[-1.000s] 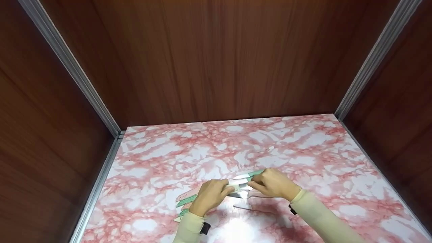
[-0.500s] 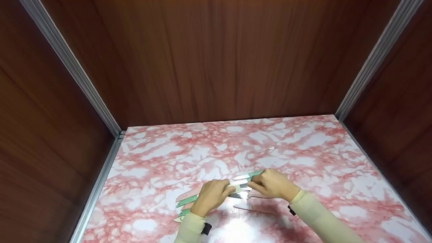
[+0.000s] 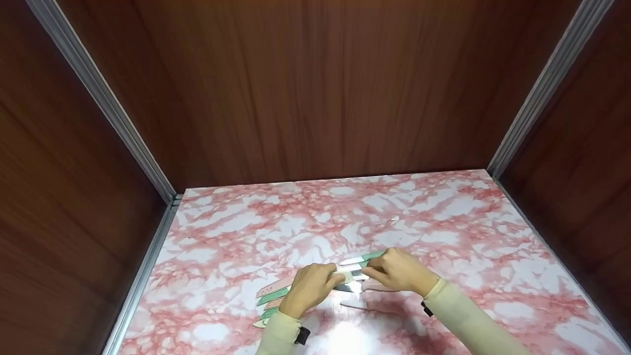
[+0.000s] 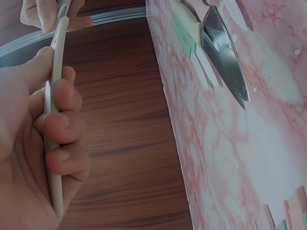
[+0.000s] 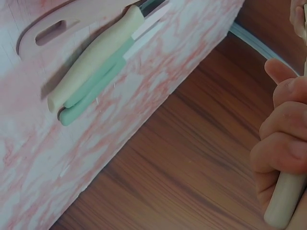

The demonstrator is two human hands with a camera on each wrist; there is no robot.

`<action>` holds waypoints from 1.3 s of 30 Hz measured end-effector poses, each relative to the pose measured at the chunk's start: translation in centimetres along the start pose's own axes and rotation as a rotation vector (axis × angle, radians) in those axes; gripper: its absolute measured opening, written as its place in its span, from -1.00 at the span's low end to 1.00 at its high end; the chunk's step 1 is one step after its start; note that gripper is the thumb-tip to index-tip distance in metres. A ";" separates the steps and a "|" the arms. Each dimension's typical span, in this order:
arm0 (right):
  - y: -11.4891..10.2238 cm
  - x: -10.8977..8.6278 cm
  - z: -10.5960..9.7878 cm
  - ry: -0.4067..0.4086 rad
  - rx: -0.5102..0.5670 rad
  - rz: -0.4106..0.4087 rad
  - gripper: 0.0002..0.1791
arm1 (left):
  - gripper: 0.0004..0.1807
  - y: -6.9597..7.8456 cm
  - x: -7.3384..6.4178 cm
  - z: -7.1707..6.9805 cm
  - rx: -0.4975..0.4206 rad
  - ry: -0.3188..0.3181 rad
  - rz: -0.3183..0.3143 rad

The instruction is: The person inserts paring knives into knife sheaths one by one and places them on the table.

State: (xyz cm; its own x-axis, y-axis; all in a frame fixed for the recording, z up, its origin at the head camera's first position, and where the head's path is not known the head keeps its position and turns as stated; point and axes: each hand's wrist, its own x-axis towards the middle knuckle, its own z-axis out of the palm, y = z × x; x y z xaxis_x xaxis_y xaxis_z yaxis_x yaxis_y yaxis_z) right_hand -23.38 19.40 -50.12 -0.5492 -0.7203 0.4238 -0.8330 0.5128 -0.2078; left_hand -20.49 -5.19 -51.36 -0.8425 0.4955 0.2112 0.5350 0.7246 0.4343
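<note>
My left hand [image 3: 310, 287] curls its fingers round a slim, flat cream piece [image 4: 56, 187], seen edge-on in the left wrist view. Opposite it, my right hand [image 3: 402, 270] grips a cream handle [image 5: 285, 201] with a rounded end. A short grey, blade-like strip [image 3: 356, 272] shows between the two hands, whose fingertips nearly meet; I cannot tell whether the two cream parts are joined. Below lie knives: a cream-handled knife [image 5: 96, 57] with a dark blade [image 4: 225, 55], green-handled ones [image 5: 98, 84] and a pink handle with a slot [image 5: 53, 31].
Flat pink, green and cream pieces shaped like blade covers [image 3: 271, 292] lie fanned out at the left of my left forearm. The marbled pink-and-white table [image 3: 236, 236] is walled by dark wood panels [image 3: 315, 88] with metal rails [image 3: 98, 88] in the corners.
The head view has tilted very slightly. Both hands keep nearly the same place and hold on the cream parts; the knives and flat pieces lie as before.
</note>
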 end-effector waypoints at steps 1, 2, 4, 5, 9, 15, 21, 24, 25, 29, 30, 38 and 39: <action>0.0 0.0 0.0 0.007 0.003 -0.004 -0.63 | -0.64 0.0 0.0 0.0 -0.003 0.000 0.003; -0.1 0.0 -0.1 0.014 0.002 -0.008 -0.63 | -0.64 0.1 0.0 0.0 -0.005 0.000 0.005; -0.1 0.1 -0.2 0.015 0.005 -0.008 -0.62 | -0.63 0.1 0.0 -0.1 0.001 0.008 0.010; -0.1 0.1 -0.2 0.012 0.006 -0.008 -0.62 | -0.63 0.1 0.0 -0.1 0.003 0.010 0.011; -0.1 0.2 -0.4 -0.002 0.003 -0.005 -0.62 | -0.62 0.2 0.1 -0.1 0.013 0.024 0.013; 0.1 0.2 -0.4 0.009 -0.015 -0.020 -0.62 | -0.61 0.4 0.1 0.1 0.002 0.029 0.013; 0.1 0.1 -0.2 0.003 -0.008 -0.020 -0.61 | -0.62 0.6 0.1 0.2 -0.003 0.027 0.020; 0.0 0.1 -0.3 0.000 -0.001 -0.019 -0.61 | -0.62 0.7 0.1 0.2 0.003 0.032 0.018; 0.0 0.1 -0.3 -0.001 0.002 -0.019 -0.61 | -0.62 0.7 0.2 0.2 0.007 0.035 0.018; 0.0 0.2 -0.4 -0.004 0.000 -0.019 -0.60 | -0.63 0.7 0.2 0.1 0.002 0.037 0.014; 0.0 0.2 -0.4 -0.005 -0.004 -0.020 -0.60 | -0.63 0.8 0.2 0.1 0.003 0.037 0.012; 0.0 0.3 -0.3 -0.021 -0.025 -0.022 -0.61 | -0.64 0.9 0.3 0.3 0.028 0.045 0.008; -0.1 0.3 -0.3 -0.022 -0.023 -0.020 -0.61 | -0.64 0.9 0.3 0.3 0.029 0.045 0.008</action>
State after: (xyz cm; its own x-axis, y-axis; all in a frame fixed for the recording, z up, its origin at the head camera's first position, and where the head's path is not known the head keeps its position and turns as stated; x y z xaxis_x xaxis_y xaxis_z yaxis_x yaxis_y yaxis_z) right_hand -23.47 19.29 -49.69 -0.5337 -0.7408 0.4079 -0.8424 0.5083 -0.1791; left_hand -20.23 -4.29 -51.16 -0.8396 0.4798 0.2546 0.5431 0.7343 0.4072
